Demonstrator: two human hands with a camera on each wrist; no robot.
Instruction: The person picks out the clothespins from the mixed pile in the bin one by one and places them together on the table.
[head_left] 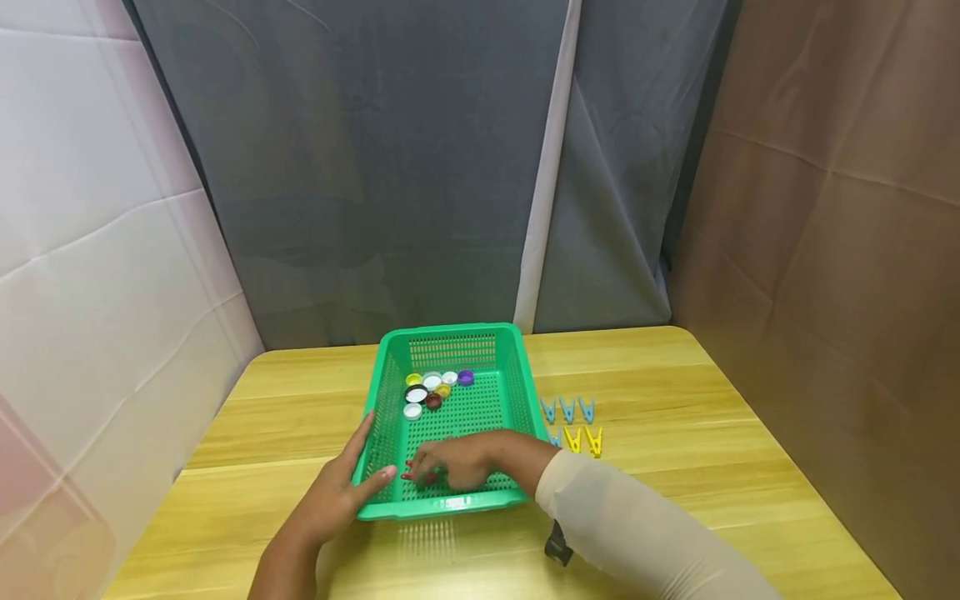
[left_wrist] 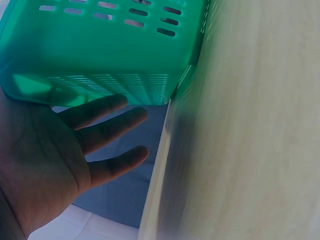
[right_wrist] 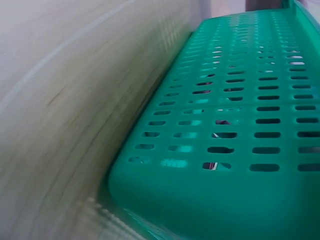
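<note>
A green plastic basket (head_left: 480, 502) with slotted walls stands on the table. My left hand (head_left: 333, 496) rests at its front left corner, thumb over the rim and fingers along the outside. In the left wrist view, three fingers (left_wrist: 107, 132) extend straight beside the basket wall. My right hand (head_left: 457, 461) reaches into the front of the basket, fingers bent down at a red clothespin (head_left: 408, 476); more red shows beneath the fingers, partly hidden. Several bottle caps (head_left: 432, 382), white, yellow, brown and purple, lie grouped at the basket's back left.
To the basket's right, blue clothespins (head_left: 567, 410) lie in a row, with yellow clothespins (head_left: 593, 442) in front; the right forearm partly covers that area. The wooden table (head_left: 675, 383) ends at a grey curtain (head_left: 375, 208) behind, with cloth walls on both sides.
</note>
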